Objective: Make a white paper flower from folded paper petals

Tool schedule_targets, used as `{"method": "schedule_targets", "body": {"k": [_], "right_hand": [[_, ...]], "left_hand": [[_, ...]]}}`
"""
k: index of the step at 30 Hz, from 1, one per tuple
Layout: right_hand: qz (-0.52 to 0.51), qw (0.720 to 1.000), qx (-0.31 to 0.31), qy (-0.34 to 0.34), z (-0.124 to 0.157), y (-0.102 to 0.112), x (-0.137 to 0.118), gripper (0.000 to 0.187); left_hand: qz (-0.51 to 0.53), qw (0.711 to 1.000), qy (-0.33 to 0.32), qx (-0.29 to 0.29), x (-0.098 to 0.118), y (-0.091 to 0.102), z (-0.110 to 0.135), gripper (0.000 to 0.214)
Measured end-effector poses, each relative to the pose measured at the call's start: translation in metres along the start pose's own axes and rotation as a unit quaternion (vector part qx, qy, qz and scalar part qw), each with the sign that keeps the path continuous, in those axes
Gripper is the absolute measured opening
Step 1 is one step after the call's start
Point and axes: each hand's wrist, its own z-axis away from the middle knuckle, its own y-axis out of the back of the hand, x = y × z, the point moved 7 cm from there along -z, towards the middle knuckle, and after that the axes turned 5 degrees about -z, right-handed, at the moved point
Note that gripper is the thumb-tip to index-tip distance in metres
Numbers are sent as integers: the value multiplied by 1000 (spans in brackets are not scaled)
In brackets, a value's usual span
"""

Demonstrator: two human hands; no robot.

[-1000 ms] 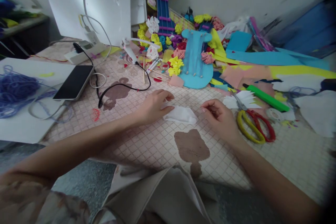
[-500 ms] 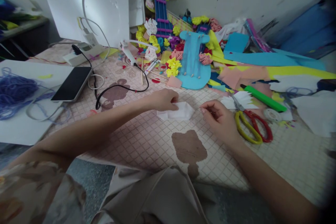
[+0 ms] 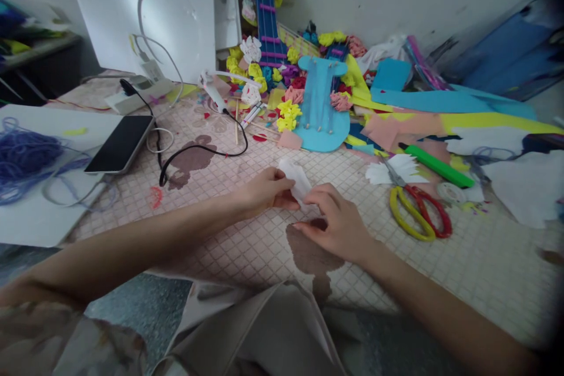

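Observation:
A small white piece of soft paper or felt (image 3: 296, 178) is held up off the pink checked tablecloth (image 3: 247, 235) at the middle of the view. My left hand (image 3: 264, 192) pinches its left side, fingers closed on it. My right hand (image 3: 335, 224) meets it from the right, fingertips pinching the lower right edge. Both hands are close together above a brown bear print (image 3: 308, 252) on the cloth.
Yellow and red scissors (image 3: 418, 211), a green marker (image 3: 436, 165) and a cut white fringe (image 3: 396, 169) lie to the right. A blue foam guitar shape (image 3: 321, 106) with paper flowers stands behind. A phone (image 3: 117, 144), black cable (image 3: 198, 150), glue gun (image 3: 214, 91) and blue yarn (image 3: 24, 153) sit left.
The white piece has been lifted from the cloth by my left hand. My right hand moved left from beside the scissors and now grips the piece too.

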Motion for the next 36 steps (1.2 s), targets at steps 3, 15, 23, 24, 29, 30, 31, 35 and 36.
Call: {"method": "schedule_targets", "body": {"k": [3,15,23,24,29,30,31,35,36], "right_hand": [[27,999,6,-35,0,-1,7,23],[-75,993,-95,-5,0,13,25,11],[-46,994,-39,-87,-1,15,38,10],[-33,995,-17,-92,0,17,40,12],[-2,999,5,-50,2,18,31,9],[-2,999,2,-40,3,19,29,9],[-3,999,2,-34,4,20,26,9],[-6,998,28,-49,7,32,26,7],[-5,998,35,-57,7,36,27,7]], "left_hand": [[31,999,-7,-18,-4,-2,5,15],[-543,746,-371,99,34,41,24,29],[-693,565,-448,-28,38,17,16,18],[-701,553,-448,-37,37,15,15,19],[-694,558,-452,-53,33,17,12,21],[-683,567,-457,-49,34,18,13,21],[-670,578,-463,-42,36,19,14,21],[-608,640,-469,26,49,27,14,20],[-594,657,-462,45,53,30,12,20]]}}
